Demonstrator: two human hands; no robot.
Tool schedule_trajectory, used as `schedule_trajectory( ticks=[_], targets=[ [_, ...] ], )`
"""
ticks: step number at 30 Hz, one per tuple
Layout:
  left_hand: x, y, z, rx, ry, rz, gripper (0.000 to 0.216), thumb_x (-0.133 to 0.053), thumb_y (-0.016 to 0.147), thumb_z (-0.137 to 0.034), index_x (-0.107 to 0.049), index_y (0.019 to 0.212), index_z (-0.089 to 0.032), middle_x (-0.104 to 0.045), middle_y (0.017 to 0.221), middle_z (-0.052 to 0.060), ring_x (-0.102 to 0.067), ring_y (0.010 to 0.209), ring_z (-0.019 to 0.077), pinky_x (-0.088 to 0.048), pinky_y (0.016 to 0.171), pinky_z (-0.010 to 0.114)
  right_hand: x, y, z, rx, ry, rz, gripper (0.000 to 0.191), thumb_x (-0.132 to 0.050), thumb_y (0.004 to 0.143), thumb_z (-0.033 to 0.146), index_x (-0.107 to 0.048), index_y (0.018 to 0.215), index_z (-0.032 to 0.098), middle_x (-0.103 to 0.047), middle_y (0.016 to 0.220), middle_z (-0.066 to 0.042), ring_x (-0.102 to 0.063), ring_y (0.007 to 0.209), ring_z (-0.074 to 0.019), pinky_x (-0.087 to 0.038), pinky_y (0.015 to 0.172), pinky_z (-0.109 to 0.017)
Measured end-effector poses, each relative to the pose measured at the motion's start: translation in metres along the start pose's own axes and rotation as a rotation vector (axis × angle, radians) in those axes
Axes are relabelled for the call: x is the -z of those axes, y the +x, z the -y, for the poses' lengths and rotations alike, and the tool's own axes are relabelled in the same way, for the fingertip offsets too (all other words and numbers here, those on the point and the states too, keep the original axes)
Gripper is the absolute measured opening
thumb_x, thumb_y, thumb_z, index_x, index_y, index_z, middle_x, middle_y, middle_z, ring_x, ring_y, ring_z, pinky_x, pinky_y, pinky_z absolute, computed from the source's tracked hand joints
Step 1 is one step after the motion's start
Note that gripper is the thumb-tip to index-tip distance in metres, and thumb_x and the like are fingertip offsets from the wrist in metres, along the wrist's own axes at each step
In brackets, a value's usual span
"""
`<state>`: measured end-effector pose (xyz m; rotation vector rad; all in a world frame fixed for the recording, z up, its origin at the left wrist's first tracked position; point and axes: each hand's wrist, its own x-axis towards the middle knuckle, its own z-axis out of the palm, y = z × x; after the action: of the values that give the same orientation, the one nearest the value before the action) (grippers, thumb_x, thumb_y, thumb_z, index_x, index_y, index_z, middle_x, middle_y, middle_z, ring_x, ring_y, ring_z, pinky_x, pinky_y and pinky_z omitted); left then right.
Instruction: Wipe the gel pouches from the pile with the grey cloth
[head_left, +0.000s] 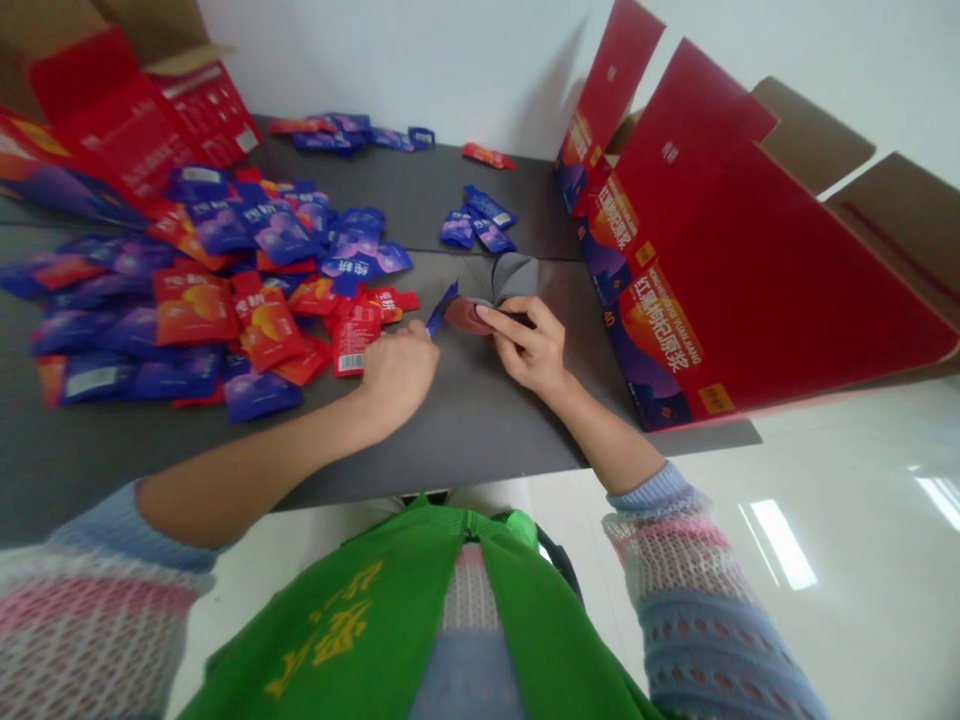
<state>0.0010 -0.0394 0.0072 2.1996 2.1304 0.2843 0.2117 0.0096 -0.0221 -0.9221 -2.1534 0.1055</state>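
At the far left of the grey surface (480, 430) stands a red carton (112, 115) with its flaps open. Just in front of it and to its right spreads a heap of blue and red-orange pouches (196, 308), many overlapping, some showing printed fruit and others a white barcode label. Behind the heap, near the white wall, lies a smaller cluster of pouches (330, 133), mostly blue with some red. The left hand (401, 368) is beside the heap's right edge, fingers curled and closed on a narrow blue pouch (442, 308) seen nearly edge-on. Just to the right of that pouch is a dark reddish and grey item (469, 316), too blurred to identify, with the right hand gripping it between thumb and fingers. Beyond the hands, three blue pouches (480, 220) lie together, and a single red pouch (487, 155) lies farther back by the wall. The right hand (531, 345) is near the middle of the surface. At the right stands a large red carton (772, 270), its upper flaps raised, with printed lettering and purple artwork along its left side.
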Motion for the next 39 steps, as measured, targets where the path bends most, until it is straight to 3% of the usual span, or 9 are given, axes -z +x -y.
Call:
schedule_trajectory(
  ticks=[3, 7, 11, 19, 22, 26, 30, 34, 39],
  targets=[
    [0.002, 0.013, 0.013, 0.025, -0.148, 0.035, 0.04, -0.037, 0.094, -0.026, -0.068, 0.101, -0.002, -0.073, 0.085, 0.026, -0.073, 0.088, 0.0365, -0.054, 0.079, 0.045, -0.004, 0.0, 0.0, 0.009, -0.003, 0.025, 0.042, -0.04, 0.099, 0.03, -0.067, 0.131, 0.035, -0.059, 0.111, -0.009, -0.057, 0.104, -0.0227, -0.049, 0.092, -0.043],
    [-0.013, 0.023, 0.021, -0.035, -0.708, 0.161, 0.044, -0.034, 0.096, -0.031, -0.069, 0.105, -0.005, -0.075, 0.079, 0.014, -0.074, 0.072, 0.0257, -0.056, 0.071, 0.035, -0.013, 0.0, 0.002, 0.082, -0.018, 0.088, 0.041, -0.041, 0.1, 0.026, -0.067, 0.13, 0.033, -0.061, 0.113, -0.008, -0.057, 0.105, -0.0207, -0.048, 0.092, -0.039],
    [-0.034, 0.023, 0.02, -0.071, -1.117, 0.221, 0.049, -0.04, 0.095, -0.044, -0.071, 0.106, -0.008, -0.077, 0.083, 0.012, -0.075, 0.074, 0.0247, -0.058, 0.077, 0.037, -0.019, 0.002, 0.004, 0.143, -0.043, 0.154, 0.042, -0.039, 0.102, 0.024, -0.064, 0.134, 0.034, -0.06, 0.121, -0.007, -0.054, 0.111, -0.0203, -0.045, 0.093, -0.037],
    [-0.03, 0.022, 0.015, -0.039, -1.101, 0.362, 0.034, -0.045, 0.087, -0.03, -0.072, 0.098, -0.013, -0.078, 0.079, 0.009, -0.075, 0.089, 0.0281, -0.053, 0.094, 0.043, -0.015, 0.018, -0.009, -0.147, -0.29, 0.3, 0.041, -0.042, 0.102, 0.024, -0.064, 0.134, 0.036, -0.063, 0.119, -0.009, -0.051, 0.103, -0.0251, -0.042, 0.086, -0.039],
    [-0.027, 0.022, 0.013, -0.015, -1.147, 0.415, 0.031, -0.045, 0.086, -0.03, -0.071, 0.093, -0.014, -0.078, 0.082, 0.011, -0.076, 0.08, 0.028, -0.054, 0.092, 0.046, -0.013, 0.02, -0.024, -0.248, -0.346, 0.297, 0.04, -0.042, 0.101, 0.021, -0.066, 0.131, 0.035, -0.063, 0.119, -0.01, -0.051, 0.104, -0.027, -0.041, 0.088, -0.042],
    [-0.029, 0.019, 0.008, 0.11, -1.225, 0.373, 0.03, -0.047, 0.086, -0.034, -0.069, 0.086, -0.014, -0.076, 0.076, 0.011, -0.075, 0.069, 0.0271, -0.056, 0.086, 0.046, -0.006, 0.019, -0.041, -0.349, -0.307, 0.262, 0.04, -0.042, 0.101, 0.021, -0.067, 0.13, 0.034, -0.061, 0.121, -0.01, -0.053, 0.109, -0.0281, -0.041, 0.091, -0.043],
    [-0.03, 0.015, 0.004, 0.175, -1.317, 0.283, 0.03, -0.049, 0.084, -0.034, -0.068, 0.086, -0.011, -0.076, 0.081, 0.011, -0.076, 0.079, 0.0286, -0.056, 0.091, 0.046, 0.002, 0.016, -0.041, -0.424, -0.241, 0.118, 0.044, -0.039, 0.101, 0.02, -0.063, 0.136, 0.03, -0.06, 0.123, -0.009, -0.054, 0.112, -0.0261, -0.043, 0.092, -0.04],
    [-0.027, 0.016, 0.005, 0.173, -1.353, 0.326, 0.025, -0.055, 0.08, -0.029, -0.07, 0.088, -0.012, -0.077, 0.093, 0.012, -0.076, 0.085, 0.029, -0.054, 0.098, 0.048, -0.003, 0.014, -0.03, -0.409, -0.195, 0.048, 0.044, -0.038, 0.1, 0.019, -0.065, 0.134, 0.028, -0.062, 0.12, -0.009, -0.055, 0.109, -0.024, -0.043, 0.09, -0.036],
    [-0.026, 0.019, 0.008, 0.145, -1.362, 0.399, 0.026, -0.06, 0.08, -0.031, -0.072, 0.094, -0.012, -0.078, 0.097, 0.011, -0.076, 0.089, 0.0283, -0.052, 0.101, 0.05, -0.017, 0.018, -0.014, -0.184, -0.136, 0.249, 0.039, -0.04, 0.102, 0.023, -0.067, 0.129, 0.032, -0.062, 0.119, -0.006, -0.051, 0.11, -0.0228, -0.039, 0.088, -0.035]
  ],
)
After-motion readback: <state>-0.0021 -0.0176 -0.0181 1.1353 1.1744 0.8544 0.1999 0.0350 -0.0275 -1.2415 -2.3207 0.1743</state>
